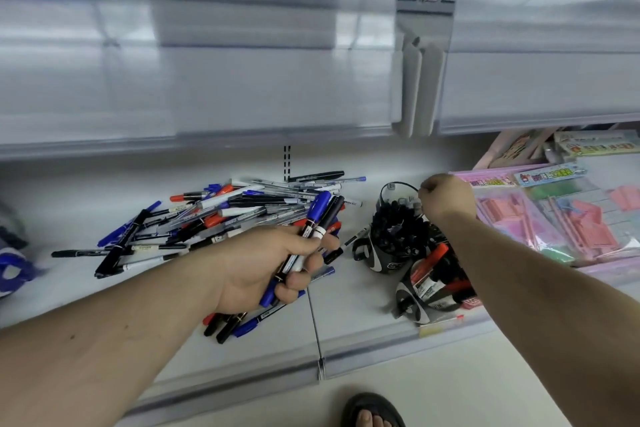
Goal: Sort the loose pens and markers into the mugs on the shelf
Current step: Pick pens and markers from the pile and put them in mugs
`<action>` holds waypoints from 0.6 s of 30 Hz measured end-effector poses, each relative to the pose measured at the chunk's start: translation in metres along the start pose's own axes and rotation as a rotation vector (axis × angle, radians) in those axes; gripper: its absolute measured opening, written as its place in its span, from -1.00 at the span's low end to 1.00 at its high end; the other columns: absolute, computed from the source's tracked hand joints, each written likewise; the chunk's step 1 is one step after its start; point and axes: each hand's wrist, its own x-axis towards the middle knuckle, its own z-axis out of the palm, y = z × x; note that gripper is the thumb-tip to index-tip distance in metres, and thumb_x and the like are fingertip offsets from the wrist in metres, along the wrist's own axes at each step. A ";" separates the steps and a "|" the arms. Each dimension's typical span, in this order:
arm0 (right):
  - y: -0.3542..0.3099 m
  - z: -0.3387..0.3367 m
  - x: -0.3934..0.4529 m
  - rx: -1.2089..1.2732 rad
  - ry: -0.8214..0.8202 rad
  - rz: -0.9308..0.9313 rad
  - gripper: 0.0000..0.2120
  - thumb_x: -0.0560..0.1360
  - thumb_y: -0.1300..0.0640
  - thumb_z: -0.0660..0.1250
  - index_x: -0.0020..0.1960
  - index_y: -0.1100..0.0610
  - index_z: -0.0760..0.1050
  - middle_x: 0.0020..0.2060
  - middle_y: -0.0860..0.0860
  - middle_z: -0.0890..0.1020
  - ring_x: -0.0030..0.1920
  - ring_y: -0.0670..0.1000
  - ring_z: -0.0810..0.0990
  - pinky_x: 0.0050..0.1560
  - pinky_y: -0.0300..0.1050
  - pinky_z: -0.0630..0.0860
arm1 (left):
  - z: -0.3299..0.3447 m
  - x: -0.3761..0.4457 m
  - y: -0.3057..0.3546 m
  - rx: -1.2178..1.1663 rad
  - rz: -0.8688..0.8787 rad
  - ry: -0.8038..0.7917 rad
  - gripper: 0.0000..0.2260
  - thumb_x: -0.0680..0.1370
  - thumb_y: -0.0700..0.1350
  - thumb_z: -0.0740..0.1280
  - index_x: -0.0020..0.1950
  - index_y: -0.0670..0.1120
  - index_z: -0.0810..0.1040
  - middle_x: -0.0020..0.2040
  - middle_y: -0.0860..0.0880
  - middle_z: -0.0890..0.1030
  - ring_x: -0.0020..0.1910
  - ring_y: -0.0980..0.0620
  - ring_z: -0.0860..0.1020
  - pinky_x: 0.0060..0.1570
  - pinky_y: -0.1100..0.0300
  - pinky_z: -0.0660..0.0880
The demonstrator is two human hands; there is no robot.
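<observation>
Left hand [273,267] curled round a bundle of markers [313,222], blue and black caps up, above the pile [221,215]. Right hand [446,198] closed over the rear mug [394,236], fingertips down among its black pens; whether it pinches one, cannot tell. Front mug [429,291] holds red markers. Pile: blue, black, red, loose on the white shelf [346,329]. Pink packets [554,218] to the right. Sandalled foot [370,411] below.

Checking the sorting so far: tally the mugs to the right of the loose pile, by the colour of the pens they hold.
Mug of black pens: 1
Mug of red markers: 1
Total: 2
</observation>
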 end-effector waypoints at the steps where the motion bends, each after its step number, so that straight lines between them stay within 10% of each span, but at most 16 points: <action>1: -0.004 -0.006 -0.003 0.027 0.014 -0.004 -0.81 0.49 0.21 0.27 -0.11 0.09 0.67 -0.10 0.08 0.71 -0.08 0.16 0.65 -0.06 -0.07 0.57 | 0.001 0.000 0.000 -0.001 0.015 -0.006 -0.77 0.66 -0.19 0.16 0.17 -0.16 0.59 -0.33 -0.03 0.45 -0.47 0.09 0.28 -0.50 0.28 0.17; 5: -0.038 -0.037 -0.038 0.362 0.017 -0.004 -0.75 0.48 0.19 0.30 -0.37 0.03 0.53 -0.35 -0.08 0.63 -0.35 -0.02 0.53 -0.37 -0.24 0.36 | 0.007 0.000 -0.001 -0.004 0.057 -0.023 -0.77 0.63 -0.25 0.21 0.14 -0.14 0.64 -0.33 -0.03 0.50 -0.45 0.07 0.34 -0.47 0.25 0.24; 9: -0.065 -0.070 -0.090 0.686 -0.257 -0.035 -0.85 0.57 0.08 0.36 -0.10 0.11 0.66 -0.30 -0.02 0.68 -0.50 -0.07 0.45 -0.45 -0.26 0.37 | 0.015 0.000 0.000 0.008 0.086 0.000 -0.78 0.61 -0.24 0.28 0.11 -0.04 0.68 -0.29 -0.03 0.60 -0.46 0.09 0.46 -0.48 0.27 0.35; 18: -0.088 -0.099 -0.145 0.594 -0.379 -0.229 -0.94 0.54 0.19 0.41 -0.12 0.12 0.60 -0.35 0.00 0.60 -0.45 -0.07 0.47 -0.43 -0.27 0.44 | 0.042 0.001 0.000 0.023 0.109 -0.072 -0.82 0.59 -0.19 0.33 0.17 -0.03 0.60 -0.14 -0.02 0.71 -0.36 0.08 0.58 -0.46 0.29 0.43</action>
